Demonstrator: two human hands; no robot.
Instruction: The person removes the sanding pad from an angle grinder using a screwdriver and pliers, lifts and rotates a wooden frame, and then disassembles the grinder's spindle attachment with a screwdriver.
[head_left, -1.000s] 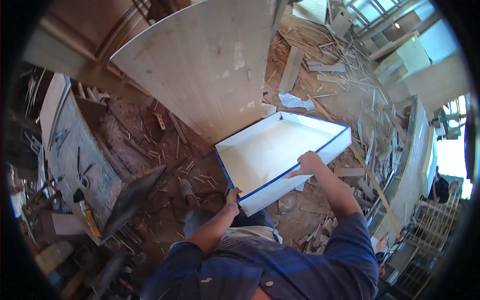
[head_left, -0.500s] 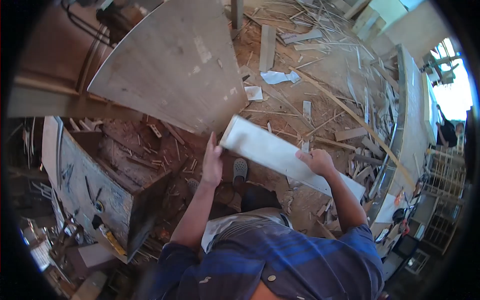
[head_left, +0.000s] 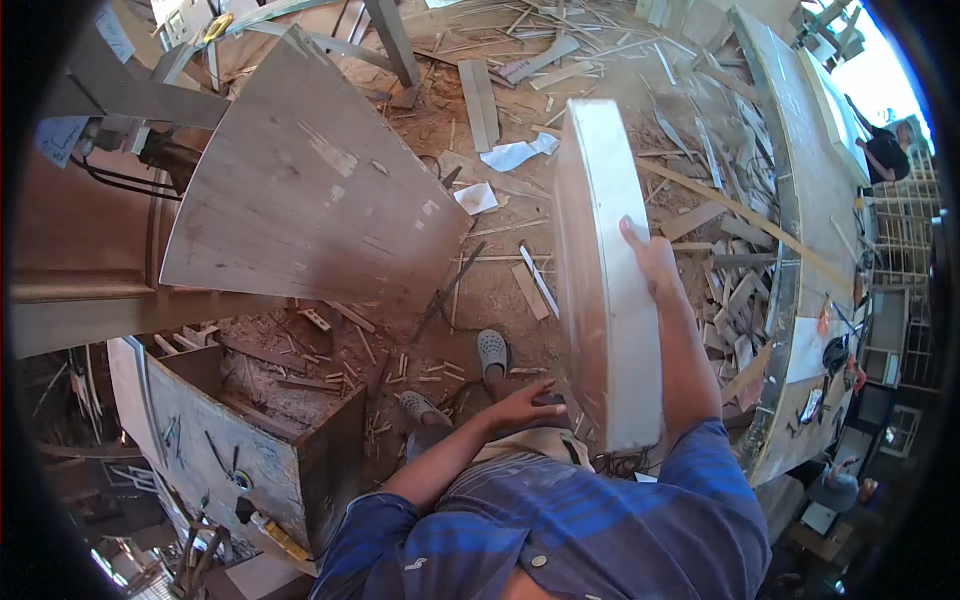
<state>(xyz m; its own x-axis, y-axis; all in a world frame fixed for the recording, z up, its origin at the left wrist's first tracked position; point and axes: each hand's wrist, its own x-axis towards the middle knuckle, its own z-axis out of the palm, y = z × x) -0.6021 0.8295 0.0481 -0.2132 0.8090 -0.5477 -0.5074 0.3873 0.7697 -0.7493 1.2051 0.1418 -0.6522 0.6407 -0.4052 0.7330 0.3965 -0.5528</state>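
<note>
A long, thick wooden piece (head_left: 624,340) with a white edge face and a browner broad side stands in front of me on the right, its long side running away from my body. My right hand (head_left: 652,260) grips it on the right side; the thumb lies on the white face and the other fingers are hidden. My left hand (head_left: 522,407) is held low before my waist, fingers stretched and apart, holding nothing. A gap separates it from the near end of the wooden piece.
A large curved-edged board (head_left: 310,190) stands at left, above a wooden box (head_left: 330,420) with scraps inside. Offcuts and a white paper piece (head_left: 477,198) litter the floor. A long workbench (head_left: 800,230) runs along the right, with a person (head_left: 885,150) beyond it.
The wooden piece has swung from slanting crosswise to pointing away from me, showing its broad side. My left hand has left its end and dropped toward my waist. My view has shifted.
</note>
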